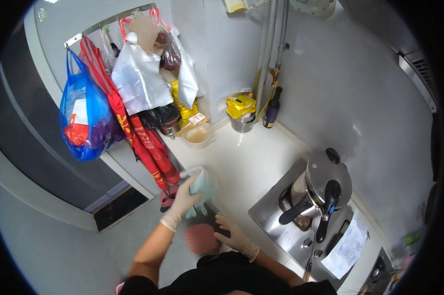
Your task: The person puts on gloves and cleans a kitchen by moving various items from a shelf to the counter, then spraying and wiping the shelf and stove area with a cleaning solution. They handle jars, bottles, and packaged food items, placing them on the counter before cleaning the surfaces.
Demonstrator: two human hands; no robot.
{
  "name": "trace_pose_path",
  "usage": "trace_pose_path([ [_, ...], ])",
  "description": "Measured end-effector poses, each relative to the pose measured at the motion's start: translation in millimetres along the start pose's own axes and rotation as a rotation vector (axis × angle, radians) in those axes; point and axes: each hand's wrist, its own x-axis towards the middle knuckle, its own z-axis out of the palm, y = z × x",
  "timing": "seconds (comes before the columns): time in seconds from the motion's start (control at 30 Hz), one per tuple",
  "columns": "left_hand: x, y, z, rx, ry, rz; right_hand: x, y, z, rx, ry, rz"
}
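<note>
Both of my hands wear thin whitish gloves. My left hand (pixel 185 201) is closed on a pale mint-green rubber glove (pixel 203 188), whose fingers hang down beside my thumb; it is held at the left edge of the white countertop (pixel 240 158). A blurred whitish strip shows at its upper end. My right hand (pixel 234 234) is a little lower and to the right, fingers spread, holding nothing, in front of the counter's edge. Below and between the hands is a blurred pink thing (pixel 201 238), its kind unclear.
A pressure cooker (pixel 327 177) stands on the steel gas stove (pixel 270 217) at right, a paper sheet (pixel 345 247) beside it. At the back are a dark bottle (pixel 272 110), a steel pot (pixel 243 124) and a bowl (pixel 198 135). Bags (pixel 140 81) and red aprons (pixel 148 147) hang at left.
</note>
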Motion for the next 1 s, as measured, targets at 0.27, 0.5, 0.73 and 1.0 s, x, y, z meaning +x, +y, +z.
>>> trace_pose_path([
  [0.27,194.1,101.1,-18.1,0.847,-0.215,0.739,-12.5,54.4,-63.3,-0.229,0.117,0.126],
  [0.5,300.4,-18.0,-41.6,1.776,-0.027,0.751,-9.0,47.7,-68.1,-0.185,0.037,0.155],
  [0.73,243.1,-48.6,-50.1,1.65,-0.242,0.322,-13.8,62.1,-64.6,-0.376,0.002,0.119],
  [1.0,73.2,-40.9,-52.4,1.223,-0.157,0.498,-39.8,58.7,-44.3,-0.723,0.122,0.061],
])
